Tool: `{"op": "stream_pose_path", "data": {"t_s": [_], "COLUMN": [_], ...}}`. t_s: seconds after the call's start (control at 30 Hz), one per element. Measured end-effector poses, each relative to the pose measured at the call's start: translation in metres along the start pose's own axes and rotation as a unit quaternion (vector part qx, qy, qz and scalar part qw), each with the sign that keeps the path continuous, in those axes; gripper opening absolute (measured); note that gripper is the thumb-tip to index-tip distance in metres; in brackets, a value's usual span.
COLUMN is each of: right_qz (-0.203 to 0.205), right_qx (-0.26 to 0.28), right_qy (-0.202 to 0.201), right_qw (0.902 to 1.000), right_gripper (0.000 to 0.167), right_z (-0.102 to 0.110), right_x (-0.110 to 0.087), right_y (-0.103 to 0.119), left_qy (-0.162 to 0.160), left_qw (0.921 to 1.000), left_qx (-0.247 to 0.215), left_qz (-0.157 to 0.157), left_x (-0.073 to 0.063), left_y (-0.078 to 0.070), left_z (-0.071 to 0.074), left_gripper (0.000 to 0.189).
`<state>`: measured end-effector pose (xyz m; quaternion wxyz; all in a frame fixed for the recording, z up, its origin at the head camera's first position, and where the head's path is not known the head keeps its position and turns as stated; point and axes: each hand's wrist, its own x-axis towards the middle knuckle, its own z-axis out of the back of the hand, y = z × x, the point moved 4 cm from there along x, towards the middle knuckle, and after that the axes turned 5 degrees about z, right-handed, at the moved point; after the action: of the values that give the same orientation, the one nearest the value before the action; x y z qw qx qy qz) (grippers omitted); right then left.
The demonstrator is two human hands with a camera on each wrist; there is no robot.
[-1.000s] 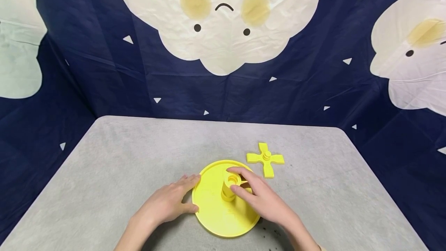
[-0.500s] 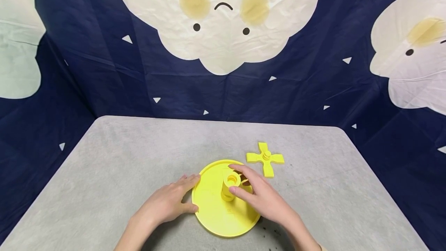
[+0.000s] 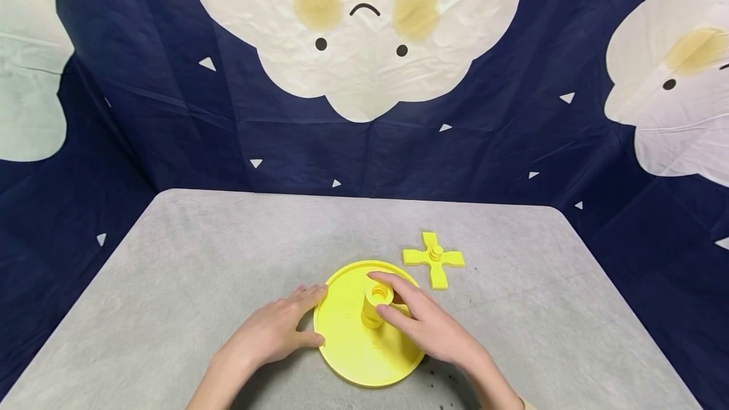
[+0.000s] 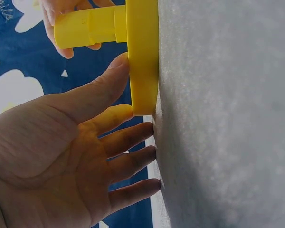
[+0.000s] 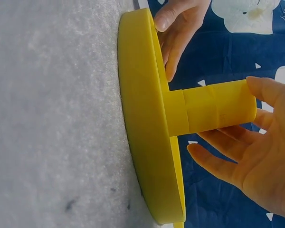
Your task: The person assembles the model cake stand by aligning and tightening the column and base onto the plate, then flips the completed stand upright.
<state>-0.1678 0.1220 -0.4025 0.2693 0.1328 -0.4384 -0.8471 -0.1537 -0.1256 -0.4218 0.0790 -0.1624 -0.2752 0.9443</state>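
Observation:
A round yellow plate (image 3: 347, 353) with a raised rim lies flat on the grey table. Upright on it, near the middle, stands a yellow hollow cylinder (image 3: 373, 315), with ridges inside its top opening. My right hand (image 3: 429, 321) holds the cylinder near its top, thumb on the near side and index finger on the far side. In the right wrist view the thumb tip overlaps the cylinder's upper edge (image 5: 235, 102). Against the plate's left rim rests my left hand (image 3: 273, 331), fingers nearly straight, with thumb and index finger touching the rim (image 4: 143, 71).
A yellow cross-shaped piece (image 3: 435, 264) with a threaded stud at its centre lies behind and right of the plate. Dark specks dot the table (image 3: 228, 239) at the right front. A navy cloth (image 3: 364, 157) with cloud prints hangs behind and at the sides.
Half a second ago the right fingers had spread slightly off the cylinder; now they close in round its top again. The left hand and plate stay put.

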Motion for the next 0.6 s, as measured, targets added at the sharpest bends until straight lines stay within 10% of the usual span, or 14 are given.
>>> {"op": "stream_pose_path", "data": {"t_s": [0.6], "right_qz": [-0.007], "right_qx": [-0.01], "right_qy": [-0.009], "right_qw": [0.9999], "right_gripper": [0.05], "right_z": [0.0007], "right_x": [0.0015], "right_y": [-0.0022], "left_qy": [0.007], "left_qw": [1.0], "left_qx": [-0.001], "left_qz": [0.005], "left_x": [0.001], "left_y": [0.0008], "left_z": [-0.0001], "left_gripper": [0.082]}}
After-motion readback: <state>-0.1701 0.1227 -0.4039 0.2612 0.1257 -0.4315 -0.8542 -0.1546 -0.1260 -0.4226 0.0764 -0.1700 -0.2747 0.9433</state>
